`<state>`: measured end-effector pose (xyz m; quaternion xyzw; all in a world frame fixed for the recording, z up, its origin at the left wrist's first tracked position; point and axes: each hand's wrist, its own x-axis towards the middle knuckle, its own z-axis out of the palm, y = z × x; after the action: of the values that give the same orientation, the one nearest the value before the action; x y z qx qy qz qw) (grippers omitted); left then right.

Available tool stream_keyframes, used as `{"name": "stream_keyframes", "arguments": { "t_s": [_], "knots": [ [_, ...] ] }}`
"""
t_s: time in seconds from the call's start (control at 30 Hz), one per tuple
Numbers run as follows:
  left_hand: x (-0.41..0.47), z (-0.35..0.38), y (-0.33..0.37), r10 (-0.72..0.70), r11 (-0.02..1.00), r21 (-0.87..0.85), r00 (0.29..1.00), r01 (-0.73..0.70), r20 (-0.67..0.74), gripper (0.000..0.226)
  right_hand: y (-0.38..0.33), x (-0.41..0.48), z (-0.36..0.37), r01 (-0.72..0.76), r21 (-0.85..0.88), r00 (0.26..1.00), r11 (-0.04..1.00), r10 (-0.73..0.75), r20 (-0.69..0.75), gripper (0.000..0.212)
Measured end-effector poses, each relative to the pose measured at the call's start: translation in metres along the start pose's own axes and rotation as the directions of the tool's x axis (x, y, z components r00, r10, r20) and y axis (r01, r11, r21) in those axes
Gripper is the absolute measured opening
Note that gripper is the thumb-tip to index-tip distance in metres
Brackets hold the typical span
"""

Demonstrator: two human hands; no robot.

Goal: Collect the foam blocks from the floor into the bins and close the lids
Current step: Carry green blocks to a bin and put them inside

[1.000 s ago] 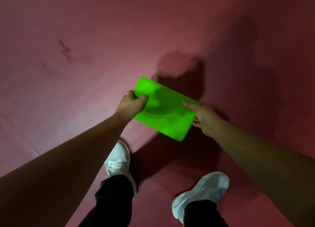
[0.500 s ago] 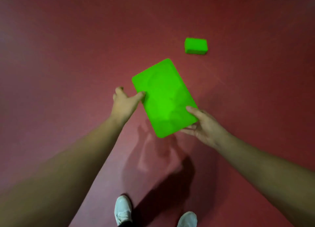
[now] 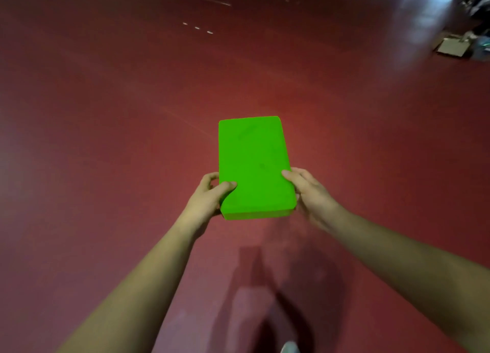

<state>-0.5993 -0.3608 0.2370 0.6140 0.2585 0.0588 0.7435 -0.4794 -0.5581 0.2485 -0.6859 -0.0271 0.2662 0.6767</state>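
A person holds a bright green foam block (image 3: 253, 167) in both hands, clear of the dark red floor (image 3: 106, 145), arms stretched forward. The block is a flat rectangle, its broad face up and its long sides running away from the person, its near short edge tipped slightly down towards the camera. The left hand (image 3: 208, 197) grips the near left corner, thumb laid across the top face and fingers (image 3: 208, 178) curled round the left side. The right hand (image 3: 309, 192) clamps the near right side, thumb pressed on the top edge; its other fingers go under the block and are hidden. The block touches nothing but the two hands.

Below the arms the person's shadow falls on the floor, and the toe of a white shoe (image 3: 290, 348) shows at the bottom edge of the view. Short white marks (image 3: 197, 28) dot the far part of the floor. At the floor's far right corner lies flattened cardboard (image 3: 450, 48) beside blurred clutter that is too small to make out.
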Motion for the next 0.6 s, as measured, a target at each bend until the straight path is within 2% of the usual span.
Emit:
{"name": "stream_keyframes", "arguments": {
  "t_s": [0.1,0.23,0.4,0.43,0.5,0.6],
  "knots": [
    [0.015,0.009,0.013,0.002,1.0,-0.013,1.0,-0.002,-0.006,0.054,-0.012,0.024,-0.01,-0.006,-0.044,0.998,0.999,0.009,0.059,0.042],
    [0.066,0.028,0.026,-0.051,0.998,-0.049,0.996,0.048,-0.072,0.04,-0.015,0.083,-0.027,-0.09,0.032,0.991,0.995,0.087,0.105,0.058],
    [0.169,0.06,0.046,-0.084,0.996,-0.019,0.985,0.082,-0.148,0.058,-0.035,0.184,-0.051,-0.124,0.016,0.973,0.992,0.119,0.195,0.05],
    [0.191,0.066,0.05,-0.096,0.995,-0.015,0.988,0.095,-0.119,0.057,-0.041,0.207,-0.056,-0.123,0.004,0.967,0.992,0.119,0.226,0.052],
    [0.225,0.077,0.062,-0.129,0.992,-0.025,0.987,0.127,-0.092,0.04,-0.057,0.246,-0.061,-0.133,-0.018,0.956,0.991,0.133,0.261,0.051],
    [0.276,0.086,0.077,-0.167,0.984,-0.085,0.979,0.158,-0.117,0.028,-0.08,0.305,-0.063,-0.145,-0.062,0.939,0.988,0.157,0.305,0.028]
  ]
}}
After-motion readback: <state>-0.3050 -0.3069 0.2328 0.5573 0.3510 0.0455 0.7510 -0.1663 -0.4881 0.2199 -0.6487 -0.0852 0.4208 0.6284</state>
